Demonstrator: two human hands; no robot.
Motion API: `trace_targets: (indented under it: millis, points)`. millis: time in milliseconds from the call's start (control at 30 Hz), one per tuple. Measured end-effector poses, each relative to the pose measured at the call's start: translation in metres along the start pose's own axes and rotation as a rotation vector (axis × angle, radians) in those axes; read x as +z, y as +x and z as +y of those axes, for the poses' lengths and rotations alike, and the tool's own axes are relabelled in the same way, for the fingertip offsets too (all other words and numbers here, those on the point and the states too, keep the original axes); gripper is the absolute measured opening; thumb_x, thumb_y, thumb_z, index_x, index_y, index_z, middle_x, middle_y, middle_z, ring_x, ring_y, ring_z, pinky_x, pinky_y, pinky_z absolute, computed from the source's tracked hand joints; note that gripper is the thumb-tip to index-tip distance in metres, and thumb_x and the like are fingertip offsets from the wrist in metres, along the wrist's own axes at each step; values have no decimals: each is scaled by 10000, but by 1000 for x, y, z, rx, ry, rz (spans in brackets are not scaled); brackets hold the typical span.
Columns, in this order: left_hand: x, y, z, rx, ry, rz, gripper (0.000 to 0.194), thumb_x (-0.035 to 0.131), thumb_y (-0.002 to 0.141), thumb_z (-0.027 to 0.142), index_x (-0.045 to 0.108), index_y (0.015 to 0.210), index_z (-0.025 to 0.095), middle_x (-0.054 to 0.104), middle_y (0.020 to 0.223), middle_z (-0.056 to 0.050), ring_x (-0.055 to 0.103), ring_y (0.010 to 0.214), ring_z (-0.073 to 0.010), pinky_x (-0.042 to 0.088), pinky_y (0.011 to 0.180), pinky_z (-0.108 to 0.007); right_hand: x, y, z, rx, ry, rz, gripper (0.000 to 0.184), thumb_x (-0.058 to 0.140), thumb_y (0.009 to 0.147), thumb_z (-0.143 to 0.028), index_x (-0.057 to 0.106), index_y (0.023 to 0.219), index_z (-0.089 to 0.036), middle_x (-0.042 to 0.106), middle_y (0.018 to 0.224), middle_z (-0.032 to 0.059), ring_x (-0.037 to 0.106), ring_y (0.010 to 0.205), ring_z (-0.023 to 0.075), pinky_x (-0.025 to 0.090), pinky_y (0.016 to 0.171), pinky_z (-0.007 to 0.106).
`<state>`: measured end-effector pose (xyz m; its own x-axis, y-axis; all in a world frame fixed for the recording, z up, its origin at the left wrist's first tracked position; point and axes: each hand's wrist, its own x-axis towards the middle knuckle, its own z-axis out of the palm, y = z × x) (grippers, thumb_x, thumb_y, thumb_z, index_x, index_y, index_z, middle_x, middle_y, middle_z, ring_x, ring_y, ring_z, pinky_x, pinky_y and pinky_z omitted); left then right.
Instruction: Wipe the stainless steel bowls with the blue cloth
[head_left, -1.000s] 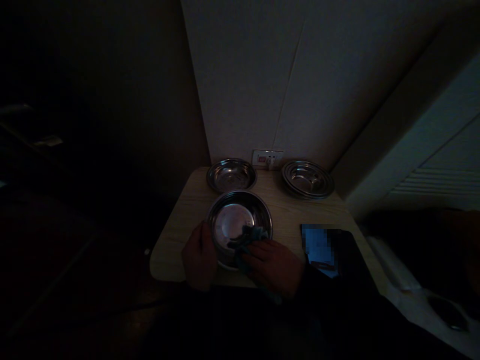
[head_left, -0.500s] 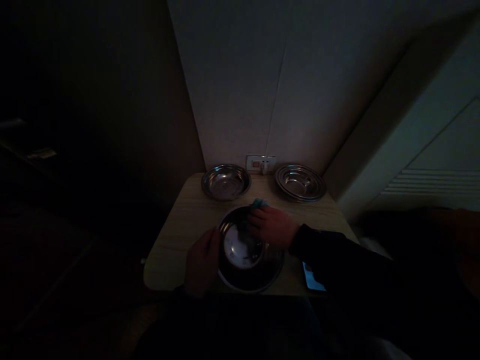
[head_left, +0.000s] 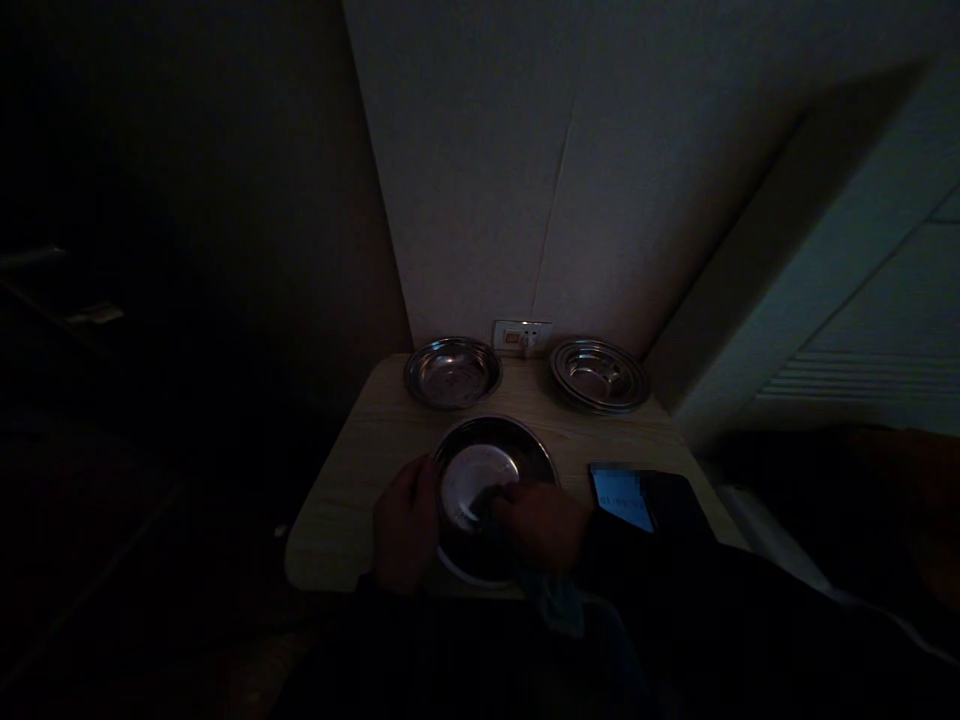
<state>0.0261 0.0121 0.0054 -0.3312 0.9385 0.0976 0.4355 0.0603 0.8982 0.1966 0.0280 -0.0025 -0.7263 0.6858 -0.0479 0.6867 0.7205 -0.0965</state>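
A shiny metal bowl (head_left: 480, 470) stands near the front edge of a small light wooden table (head_left: 352, 480). My left hand (head_left: 403, 525) is closed around the bowl's left rim. My right hand (head_left: 541, 522) is closed on a blue cloth (head_left: 556, 598) and rests over the bowl's near right side; the cloth's loose end hangs below the hand past the table edge. The room is very dark.
Two more metal dishes stand at the back of the table: a single bowl (head_left: 452, 371) on the left and a stack of plates (head_left: 599, 374) on the right. A wall socket (head_left: 520, 336) sits between them. A phone with a lit screen (head_left: 622, 495) lies on the right.
My right hand with the cloth has moved from the bowl's far rim back to its near right side, which uncovers the phone. My left hand stays on the rim.
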Motion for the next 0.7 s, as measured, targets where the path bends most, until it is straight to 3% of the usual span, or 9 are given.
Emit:
trace_targets:
  millis: [100, 167, 300, 433, 600, 700]
  points:
    - [3, -3, -4, -32, 4, -9, 376, 395, 787, 424, 647, 813, 146, 686, 794, -68, 609, 735, -185, 467, 667, -264, 7, 16, -27, -34, 227, 78, 137, 466, 843, -208, 550, 945, -172, 599, 894, 44, 560, 793, 140, 443, 669, 233]
    - [2, -5, -8, -56, 10, -13, 384, 390, 781, 429, 644, 809, 142, 685, 811, -77, 610, 750, -193, 465, 691, -276, 2, 35, -31, 28, 179, 139, 180, 431, 862, -206, 530, 1005, -158, 581, 966, 74, 538, 883, 166, 452, 705, 255]
    - [0, -6, -16, -108, 25, 21, 399, 367, 789, 420, 640, 835, 132, 680, 859, -102, 606, 788, -208, 457, 718, -294, -11, 52, -7, 167, -40, 30, 253, 356, 876, -158, 538, 1051, -140, 540, 1071, 159, 478, 1020, 261, 464, 673, 324]
    - [6, -6, -22, -198, 23, 66, 366, 383, 786, 387, 646, 837, 138, 683, 847, -99, 607, 780, -210, 455, 701, -296, -11, 30, 3, 267, -33, -66, 256, 360, 840, -106, 578, 970, -76, 587, 948, 215, 567, 876, 267, 463, 617, 339]
    - [11, -9, -29, -234, 49, 86, 389, 372, 787, 416, 647, 792, 141, 680, 791, -101, 610, 744, -216, 456, 678, -303, 0, 32, -29, 47, 171, -129, 195, 485, 816, -258, 564, 974, -174, 644, 849, 55, 603, 725, 147, 449, 607, 225]
    - [10, -11, -32, -210, 45, 67, 381, 380, 781, 406, 649, 828, 140, 684, 855, -113, 615, 781, -222, 459, 707, -310, 4, 52, -36, 3, 178, -47, 230, 398, 866, -213, 511, 1058, -154, 612, 961, 100, 582, 818, 176, 455, 638, 268]
